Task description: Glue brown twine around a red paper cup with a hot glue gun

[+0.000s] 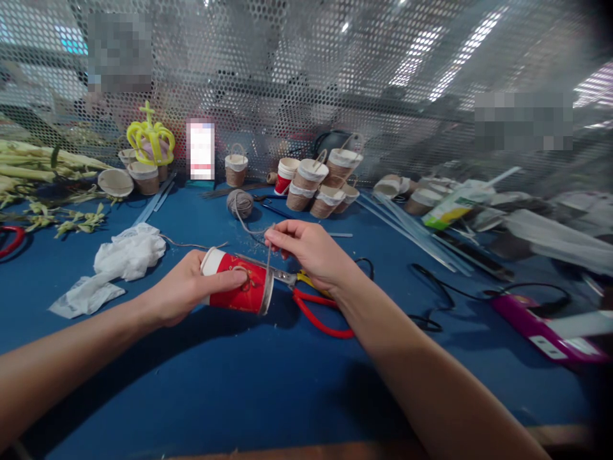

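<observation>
My left hand (191, 287) is wrapped round a red paper cup (239, 295) with a white rim, tipped on its side above the table. Between the fingertips of my right hand (306, 250) is a thin grey yarn (269, 257), pulled up taut from near the cup's base. From there the strand runs back to a grey yarn ball (240, 202) on the table. Scissors with red handles (320, 326) lie beneath my right hand, their blades partly hidden behind the cup. Some grey turns of yarn show at the cup's base end.
Twine-wrapped cups (310, 182) with handles stand at the back. Crumpled white cloth (129, 252) lies on the left, near pale plant stems (33, 163). Glue sticks (416, 233), a black cable (447, 291) and a purple power strip (541, 329) are on the right.
</observation>
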The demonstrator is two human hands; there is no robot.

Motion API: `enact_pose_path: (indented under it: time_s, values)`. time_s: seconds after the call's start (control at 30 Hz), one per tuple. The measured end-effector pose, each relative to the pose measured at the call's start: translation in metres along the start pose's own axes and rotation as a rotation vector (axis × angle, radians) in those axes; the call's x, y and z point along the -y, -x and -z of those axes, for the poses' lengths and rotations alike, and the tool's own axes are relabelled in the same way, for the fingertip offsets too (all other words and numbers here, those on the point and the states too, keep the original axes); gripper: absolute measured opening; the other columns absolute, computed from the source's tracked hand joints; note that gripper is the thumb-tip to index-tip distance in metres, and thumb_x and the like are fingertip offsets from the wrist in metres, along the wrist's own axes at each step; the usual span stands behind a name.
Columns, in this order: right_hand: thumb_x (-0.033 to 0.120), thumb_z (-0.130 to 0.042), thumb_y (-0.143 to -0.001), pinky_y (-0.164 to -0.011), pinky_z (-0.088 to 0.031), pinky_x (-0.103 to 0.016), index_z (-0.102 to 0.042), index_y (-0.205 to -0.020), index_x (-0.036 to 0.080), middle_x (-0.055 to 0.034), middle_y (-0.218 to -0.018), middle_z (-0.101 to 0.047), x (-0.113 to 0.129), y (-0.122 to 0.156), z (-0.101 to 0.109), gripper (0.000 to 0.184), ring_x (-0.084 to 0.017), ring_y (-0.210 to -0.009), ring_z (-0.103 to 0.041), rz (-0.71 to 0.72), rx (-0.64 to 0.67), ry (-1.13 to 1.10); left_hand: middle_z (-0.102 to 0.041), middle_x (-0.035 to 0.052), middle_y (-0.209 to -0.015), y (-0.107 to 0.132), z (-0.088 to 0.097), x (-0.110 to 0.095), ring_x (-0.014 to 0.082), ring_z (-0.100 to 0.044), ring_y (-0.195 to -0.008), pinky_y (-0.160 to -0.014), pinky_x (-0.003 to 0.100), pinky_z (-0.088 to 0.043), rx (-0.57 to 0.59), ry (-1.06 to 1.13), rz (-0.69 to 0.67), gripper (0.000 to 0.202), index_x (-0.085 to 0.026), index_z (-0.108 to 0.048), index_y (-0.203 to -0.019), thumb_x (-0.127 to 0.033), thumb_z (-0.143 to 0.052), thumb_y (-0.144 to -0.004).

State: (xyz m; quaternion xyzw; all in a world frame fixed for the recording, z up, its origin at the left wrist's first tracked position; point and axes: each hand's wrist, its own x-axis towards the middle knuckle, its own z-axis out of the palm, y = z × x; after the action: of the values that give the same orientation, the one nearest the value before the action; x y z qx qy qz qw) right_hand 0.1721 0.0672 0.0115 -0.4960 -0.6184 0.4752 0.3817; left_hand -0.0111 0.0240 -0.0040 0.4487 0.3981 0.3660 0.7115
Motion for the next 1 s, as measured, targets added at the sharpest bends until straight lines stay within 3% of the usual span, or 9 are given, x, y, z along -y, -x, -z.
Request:
enact_pose_path:
  time_s: [0.27,0.53,1.0]
  values:
    - [0.026,-0.058,-0.073,-0.052,-0.033,-0.023,-0.057,-0.064,0.014,0.0001,-0.064,-0.056,-0.0005,0.0004,-0.0012,0.015,-0.008,-0.056,-0.045,-0.013,-0.014,0.02,-0.07,-0.0018,-0.061,0.001,-0.0012,-0.002,0.0125,-0.061,-0.055,-0.056,0.02,-0.046,-0.034,-0.046,-0.019,0.008,-0.018,-0.069,-0.061,-0.025,-0.071,-0.059]
    - [0.028,-0.059,-0.07,-0.05,-0.033,-0.024,-0.056,-0.063,0.014,0.0007,-0.062,-0.055,0.0009,-0.0014,0.0017,0.016,-0.008,-0.053,-0.043,0.103,-0.083,-0.014,-0.07,-0.0016,-0.061,-0.0012,0.0017,-0.0001,0.0117,-0.06,-0.054,-0.057,0.02,-0.046,-0.038,-0.055,-0.012,0.007,-0.018,-0.07,-0.063,-0.025,-0.07,-0.062]
    - [0.027,-0.058,-0.072,-0.054,-0.033,-0.024,-0.058,-0.066,0.014,-0.0001,-0.063,-0.056,-0.0044,-0.001,-0.0037,0.015,-0.008,-0.054,-0.044,0.004,-0.016,0.116,-0.071,-0.0011,-0.062,0.0008,0.0011,-0.0001,0.0117,-0.06,-0.054,-0.055,0.018,-0.046,0.002,-0.036,-0.094,0.005,-0.019,-0.071,-0.064,-0.024,-0.07,-0.062]
